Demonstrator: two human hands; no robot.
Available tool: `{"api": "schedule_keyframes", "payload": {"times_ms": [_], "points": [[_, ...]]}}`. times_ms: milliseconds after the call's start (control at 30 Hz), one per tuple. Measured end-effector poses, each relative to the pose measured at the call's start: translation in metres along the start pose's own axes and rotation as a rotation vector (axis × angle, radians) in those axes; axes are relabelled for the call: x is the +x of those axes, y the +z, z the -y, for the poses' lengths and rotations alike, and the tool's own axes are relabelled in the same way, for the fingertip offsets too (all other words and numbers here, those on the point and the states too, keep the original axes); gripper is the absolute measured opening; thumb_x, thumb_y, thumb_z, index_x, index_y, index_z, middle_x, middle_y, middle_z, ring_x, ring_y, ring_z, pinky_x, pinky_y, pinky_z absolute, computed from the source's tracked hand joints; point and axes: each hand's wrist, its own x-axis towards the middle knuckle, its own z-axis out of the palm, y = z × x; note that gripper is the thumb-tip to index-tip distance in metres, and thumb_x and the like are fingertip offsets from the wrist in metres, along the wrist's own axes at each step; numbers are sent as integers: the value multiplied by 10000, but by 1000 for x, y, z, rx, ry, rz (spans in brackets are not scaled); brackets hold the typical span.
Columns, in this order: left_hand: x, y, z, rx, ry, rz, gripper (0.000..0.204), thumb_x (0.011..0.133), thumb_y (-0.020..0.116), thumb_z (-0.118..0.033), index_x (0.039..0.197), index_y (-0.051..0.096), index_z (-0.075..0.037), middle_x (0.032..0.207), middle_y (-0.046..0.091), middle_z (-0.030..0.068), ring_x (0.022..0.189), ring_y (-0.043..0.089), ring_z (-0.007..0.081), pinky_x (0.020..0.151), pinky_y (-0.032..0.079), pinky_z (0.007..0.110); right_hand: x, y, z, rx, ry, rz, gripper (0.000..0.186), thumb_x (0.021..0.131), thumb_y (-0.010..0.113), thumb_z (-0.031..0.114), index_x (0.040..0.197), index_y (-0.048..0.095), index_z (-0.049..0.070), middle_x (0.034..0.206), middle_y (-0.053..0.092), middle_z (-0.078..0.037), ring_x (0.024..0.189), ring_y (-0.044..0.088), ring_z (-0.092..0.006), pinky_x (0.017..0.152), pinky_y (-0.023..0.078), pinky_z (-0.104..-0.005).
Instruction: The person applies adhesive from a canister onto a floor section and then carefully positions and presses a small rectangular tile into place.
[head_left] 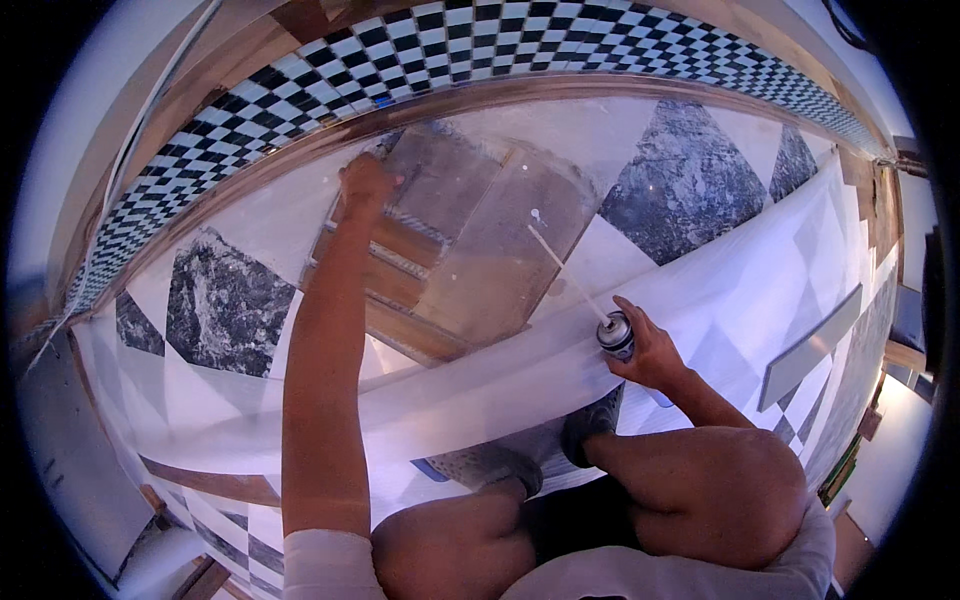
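Observation:
A spray can [616,338] with a long pale straw [566,271] is gripped in my right hand [650,345]. Its straw points away to the left over a bare wooden patch [505,260] in the floor, close to a small whitish spot [535,214]. My left arm stretches out to the far left corner of this patch. There my left hand [366,183] is curled closed beside a dark edge; what its fingers hold, if anything, is hidden. Brown boards with gaps and pale crumbly edges [400,258] show under that arm.
A translucent plastic sheet [480,390] lies across the floor between my feet and the patch. Dark worn diamonds [684,185] mark the pale floor around it. A checkered wall strip [480,38] curves behind. At right lies a grey flat strip [811,347].

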Motion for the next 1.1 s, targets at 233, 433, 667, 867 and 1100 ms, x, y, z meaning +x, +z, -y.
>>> {"api": "schedule_keyframes", "payload": {"times_ms": [233, 433, 667, 867, 1100], "points": [[-14, -26, -20, 13, -48, 46, 525, 790, 851, -426, 1091, 748, -9, 1149, 734, 196, 1121, 691, 347, 963, 519, 461, -5, 0, -5, 13, -8, -33, 997, 721, 855, 180, 1561, 321, 122, 1272, 602, -222, 1116, 647, -431, 947, 566, -488], [19, -28, 19, -120, -146, 212, 489, 837, 807, -398, 1092, 744, 15, 1143, 733, 225, 1107, 698, 368, 949, 543, 461, -3, 0, -2, 3, -34, -34, 998, 716, 854, 169, 1557, 319, 111, 1252, 607, -220, 1102, 646, -437, 934, 566, -497], [8, -18, 58, -127, 0, -129, 444, 919, 713, -402, 1013, 741, 31, 978, 733, 253, 960, 708, 388, 877, 541, 447, 0, 1, 1, 34, -72, -38, 1004, 718, 851, 164, 1563, 312, 119, 1246, 609, -223, 1088, 645, -446, 929, 565, -503], [-74, -45, 79, -707, -31, -99, 230, 965, 669, -215, 1013, 712, 5, 912, 720, 138, 851, 654, 232, 814, 509, 362, -7, -5, -9, 20, -39, -28, 1008, 723, 853, 163, 1569, 307, 120, 1325, 583, -229, 1190, 615, -434, 998, 543, -484], [-162, -34, 215, -668, -98, -38, 209, 956, 654, -191, 1045, 708, -10, 932, 722, 119, 852, 647, 242, 796, 504, 386, 5, -12, -4, 83, -25, 53, 1011, 750, 842, 191, 1588, 282, 120, 1389, 541, -240, 1241, 591, -428, 1050, 511, -458]]}}
